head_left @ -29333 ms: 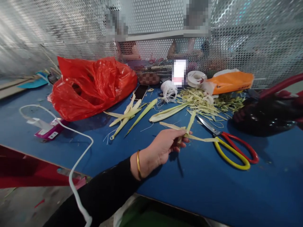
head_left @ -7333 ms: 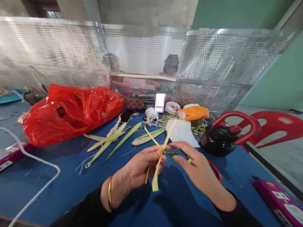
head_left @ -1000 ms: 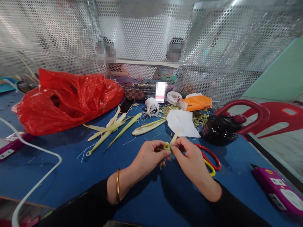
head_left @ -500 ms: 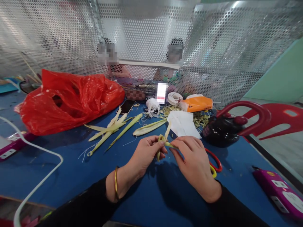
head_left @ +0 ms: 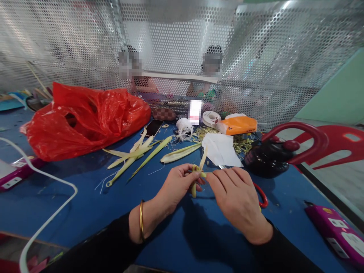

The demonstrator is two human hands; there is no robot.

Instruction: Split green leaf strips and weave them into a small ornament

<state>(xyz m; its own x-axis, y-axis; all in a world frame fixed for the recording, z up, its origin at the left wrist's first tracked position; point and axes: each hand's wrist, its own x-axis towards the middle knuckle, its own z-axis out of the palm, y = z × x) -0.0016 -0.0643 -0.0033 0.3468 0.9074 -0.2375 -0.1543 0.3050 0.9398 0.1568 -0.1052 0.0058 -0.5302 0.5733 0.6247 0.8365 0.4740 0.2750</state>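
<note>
My left hand (head_left: 176, 186), with a gold bangle at the wrist, pinches a looped pale green leaf strip (head_left: 203, 161) above the blue table. One strip end points up and another hangs below the fingers. My right hand (head_left: 237, 197) pinches the right end of the strip, close to the left fingertips. Left of my hands lie several husk strips (head_left: 129, 161), one ending in a small ring. A long curled leaf (head_left: 180, 152) lies just beyond my left hand. White paper (head_left: 223, 149) rests beyond my right hand, and red-handled scissors (head_left: 263, 197) are partly hidden by it.
A red plastic bag (head_left: 88, 121) fills the back left, beside a phone (head_left: 154, 127). White string (head_left: 184, 129), a tape roll (head_left: 211, 118) and an orange packet (head_left: 238, 125) stand at the back. A dark kettle (head_left: 267, 159) and purple power strip (head_left: 335, 231) are right.
My right hand has turned more palm-down, its fingers closer together on the strip, and now covers the yellow part of the scissors' handle more. The loop at my left fingertips looks narrower.
</note>
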